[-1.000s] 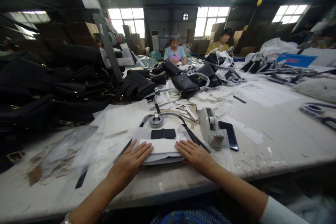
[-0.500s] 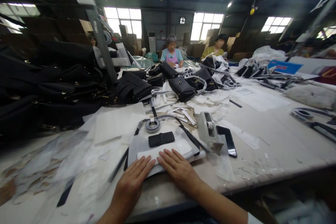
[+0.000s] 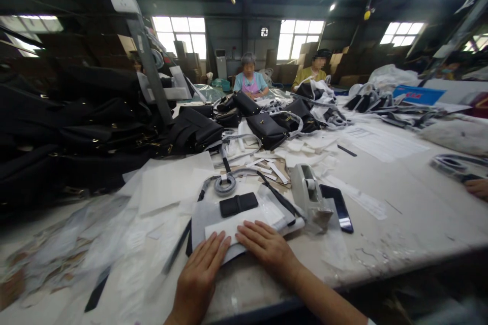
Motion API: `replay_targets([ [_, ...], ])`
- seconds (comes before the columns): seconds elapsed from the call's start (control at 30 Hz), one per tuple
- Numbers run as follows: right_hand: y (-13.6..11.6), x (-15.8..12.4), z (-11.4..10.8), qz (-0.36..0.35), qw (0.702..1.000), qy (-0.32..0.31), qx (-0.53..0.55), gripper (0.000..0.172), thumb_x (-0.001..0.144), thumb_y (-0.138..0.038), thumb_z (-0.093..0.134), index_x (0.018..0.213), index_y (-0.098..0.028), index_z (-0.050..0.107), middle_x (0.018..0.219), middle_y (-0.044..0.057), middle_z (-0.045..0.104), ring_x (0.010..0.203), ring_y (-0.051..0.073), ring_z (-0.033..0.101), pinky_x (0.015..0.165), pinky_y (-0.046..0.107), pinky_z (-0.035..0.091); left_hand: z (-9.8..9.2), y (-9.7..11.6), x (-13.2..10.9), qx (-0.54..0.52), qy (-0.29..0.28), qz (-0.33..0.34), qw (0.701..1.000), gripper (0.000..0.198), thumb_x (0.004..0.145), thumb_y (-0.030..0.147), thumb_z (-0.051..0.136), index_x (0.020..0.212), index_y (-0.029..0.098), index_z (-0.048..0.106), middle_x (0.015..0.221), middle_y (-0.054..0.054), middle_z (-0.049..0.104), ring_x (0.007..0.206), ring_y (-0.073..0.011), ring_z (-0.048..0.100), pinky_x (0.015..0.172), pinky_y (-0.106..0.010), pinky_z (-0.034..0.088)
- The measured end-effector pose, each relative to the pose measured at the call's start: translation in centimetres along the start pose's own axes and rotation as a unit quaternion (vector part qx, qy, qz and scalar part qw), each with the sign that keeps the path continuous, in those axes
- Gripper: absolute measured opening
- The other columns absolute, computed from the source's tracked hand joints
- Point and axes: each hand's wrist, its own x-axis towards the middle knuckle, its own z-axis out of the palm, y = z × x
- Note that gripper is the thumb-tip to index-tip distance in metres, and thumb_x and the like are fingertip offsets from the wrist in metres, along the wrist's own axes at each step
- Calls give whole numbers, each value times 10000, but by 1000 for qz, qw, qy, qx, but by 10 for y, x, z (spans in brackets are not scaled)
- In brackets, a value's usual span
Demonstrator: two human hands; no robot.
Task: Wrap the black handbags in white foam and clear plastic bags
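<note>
My left hand and my right hand lie flat, fingers stretched out, side by side on a folded white sheet near the table's front edge. Grey paper shows under that sheet. Just beyond my fingers rests a small black folded piece. A coiled grey strap sits behind it, and a thin black strap runs off to the right.
A tape dispenser and a black phone stand right of my hands. Black bags pile up at the left, and more bags lie mid-table. Loose white sheets cover the left. Two people sit at the far end. Another person's hand shows at the right edge.
My hands have drawn together from the sheet's two ends to its middle. The sheet has turned slightly. The view has shifted left and down a little.
</note>
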Motion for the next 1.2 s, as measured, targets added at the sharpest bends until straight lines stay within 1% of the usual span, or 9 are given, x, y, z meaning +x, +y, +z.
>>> replay_targets([
  [0.1, -13, -8, -5, 23, 998, 32, 40, 482, 986, -88, 405, 1450, -214, 430, 1407, 90, 559, 1352, 248, 460, 1121, 483, 402, 0, 4, 1, 1, 5, -16, 1000, 592, 892, -23, 319, 1419, 195, 476, 1404, -49, 565, 1257, -216, 564, 985, -382, 519],
  [0.2, -38, -26, -1, 193, 953, 108, 208, 374, 978, -170, 441, 1328, -238, 553, 1262, 110, 660, 1208, 249, 598, 1032, 434, 495, 0, 2, 1, -1, 4, -11, 1000, 611, 883, -19, 317, 1431, 209, 462, 1409, -35, 561, 1251, -211, 570, 971, -367, 533],
  [0.27, -52, -38, 6, 386, 825, 111, 399, 320, 957, -388, 518, 1205, -208, 606, 1140, 146, 702, 1024, 270, 693, 873, 412, 580, 0, 1, -1, -2, 0, -13, 1000, 652, 861, -42, 309, 1440, 225, 450, 1418, -20, 553, 1263, -201, 559, 988, -352, 523],
  [0.33, -61, -43, 11, 511, 630, 87, 578, 516, 830, -583, 635, 1156, -185, 597, 1154, 178, 691, 995, 301, 706, 844, 431, 580, 1, 0, -2, -3, -5, -17, 1000, 667, 855, -49, 315, 1448, 231, 437, 1426, -14, 545, 1273, -195, 550, 1006, -343, 510],
  [0.4, -66, -40, 12, 531, 473, 85, 698, 663, 699, -612, 739, 1180, -188, 569, 1267, 185, 639, 1117, 315, 656, 972, 464, 502, 2, -1, -3, -6, -4, -14, 1000, 653, 864, -37, 331, 1452, 227, 431, 1426, -20, 545, 1271, -198, 552, 1008, -345, 509],
  [0.47, -69, -28, 8, 512, 395, 114, 755, 629, 667, -516, 776, 1174, -208, 565, 1356, 150, 587, 1214, 276, 597, 1079, 441, 400, 3, -2, -3, -12, -2, -14, 1000, 645, 866, -27, 343, 1453, 225, 430, 1417, -25, 554, 1265, -202, 558, 1007, -355, 512],
  [0.7, -77, 19, 1, 549, 344, 184, 739, 247, 598, -175, 667, 823, -208, 572, 1102, 52, 700, 1052, 201, 636, 920, 320, 467, 2, -6, 2, -42, -25, -42, 998, 600, 907, 44, 398, 1473, 245, 395, 1392, -29, 579, 1246, -209, 574, 986, -357, 527],
  [1.0, -72, 32, -4, 554, 327, 179, 744, 294, 558, -118, 688, 795, -209, 539, 816, -30, 675, 816, 143, 627, 742, 240, 434, -6, -3, 4, -39, -25, -51, 998, 572, 944, 165, 458, 1498, 246, 345, 1402, -58, 569, 1246, -237, 570, 997, -381, 507],
  [1.2, -77, 33, -2, 548, 313, 201, 749, 221, 541, -114, 628, 696, -201, 497, 647, -55, 573, 676, 114, 567, 765, 257, 465, -6, 5, 1, -26, -24, -54, 998, 651, 925, 306, 543, 1517, 203, 295, 1418, -104, 547, 1287, -275, 524, 1133, -474, 345],
])
